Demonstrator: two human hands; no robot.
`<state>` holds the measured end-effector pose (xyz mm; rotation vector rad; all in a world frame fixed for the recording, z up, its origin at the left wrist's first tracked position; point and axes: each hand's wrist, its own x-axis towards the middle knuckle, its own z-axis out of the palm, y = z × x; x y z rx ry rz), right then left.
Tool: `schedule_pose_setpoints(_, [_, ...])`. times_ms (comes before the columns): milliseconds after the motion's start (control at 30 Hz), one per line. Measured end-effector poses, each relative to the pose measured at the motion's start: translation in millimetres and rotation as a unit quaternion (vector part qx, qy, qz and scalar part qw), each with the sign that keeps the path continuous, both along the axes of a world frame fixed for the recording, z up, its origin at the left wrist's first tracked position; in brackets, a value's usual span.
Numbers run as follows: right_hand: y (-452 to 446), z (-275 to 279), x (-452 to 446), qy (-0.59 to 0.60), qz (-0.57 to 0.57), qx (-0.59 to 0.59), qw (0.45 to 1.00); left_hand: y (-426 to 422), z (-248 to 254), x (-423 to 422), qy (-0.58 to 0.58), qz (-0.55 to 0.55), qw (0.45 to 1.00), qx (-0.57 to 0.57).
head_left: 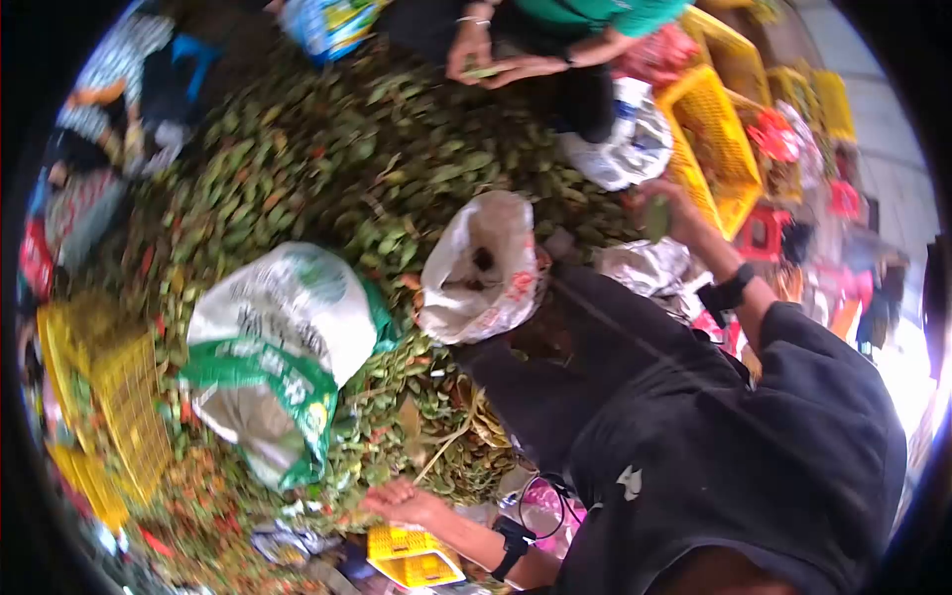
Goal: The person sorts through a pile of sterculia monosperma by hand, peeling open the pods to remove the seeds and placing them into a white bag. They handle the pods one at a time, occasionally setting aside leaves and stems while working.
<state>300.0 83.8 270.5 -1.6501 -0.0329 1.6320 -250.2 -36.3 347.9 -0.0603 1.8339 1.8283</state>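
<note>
My right hand (676, 210) is raised at the upper right, its fingers closed on a green leaf (656, 218). At the bottom, my left hand (405, 502) is low over the leaf pile (327, 149). Its fingers look bent together; whatever they hold, if anything, is too small to make out. A thin pale stalk (442, 452) ends close to this hand. In front of my dark-clothed legs, an open white woven sack (476, 266) has a little dark material inside. Farther left lies a white and green printed sack (278, 317), partly collapsed on the leaves.
Yellow crates stand at the left (129, 412), upper right (709, 149) and bottom (415, 557). A co-worker in a green shirt (605, 12) handles a leaf at the top, beside another white sack (635, 144). Another person (109, 99) sits at the far left.
</note>
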Motion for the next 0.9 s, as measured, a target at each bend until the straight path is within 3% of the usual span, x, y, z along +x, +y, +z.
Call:
schedule_pose_setpoints(67, [-36, -22, 13, -0.026, 0.065, -0.005, 0.998, 11, -1, 5, 0.163, -0.028, 0.976, -0.143])
schedule_pose_setpoints(167, [-89, -34, 32, -0.099, 0.103, -0.128, 0.981, 30, -5, 20, 0.189, -0.171, 0.951, -0.177])
schedule_pose_setpoints(233, [-155, -95, 75, -0.175, 0.178, -0.159, 0.955, 46, -9, 48, 0.180, -0.238, 0.933, -0.200])
schedule_pose_setpoints(300, [-182, -103, 85, -0.217, 0.201, -0.245, 0.923, 61, -21, 82, 0.170, -0.302, 0.911, -0.223])
schedule_pose_setpoints(333, [-191, -100, 89, -0.338, 0.292, -0.256, 0.857, 66, -29, 98, 0.162, -0.364, 0.879, -0.262])
schedule_pose_setpoints(433, [-217, -124, 110, -0.375, 0.352, -0.234, 0.825, 77, -52, 144, 0.188, -0.525, 0.753, -0.349])
schedule_pose_setpoints(500, [-212, -148, 128, -0.378, 0.362, -0.233, 0.819, 77, -70, 170, 0.223, -0.588, 0.696, -0.347])
schedule_pose_setpoints(567, [-222, -187, 149, -0.391, 0.400, -0.226, 0.797, 80, -88, 191, 0.167, -0.617, 0.688, -0.343])
schedule_pose_setpoints(833, [-290, -238, 172, -0.387, 0.202, -0.319, 0.841, 85, -114, 238, 0.139, -0.703, 0.564, -0.410])
schedule_pose_setpoints(900, [-325, -254, 187, -0.387, 0.178, -0.423, 0.800, 91, -110, 252, 0.118, -0.723, 0.538, -0.417])
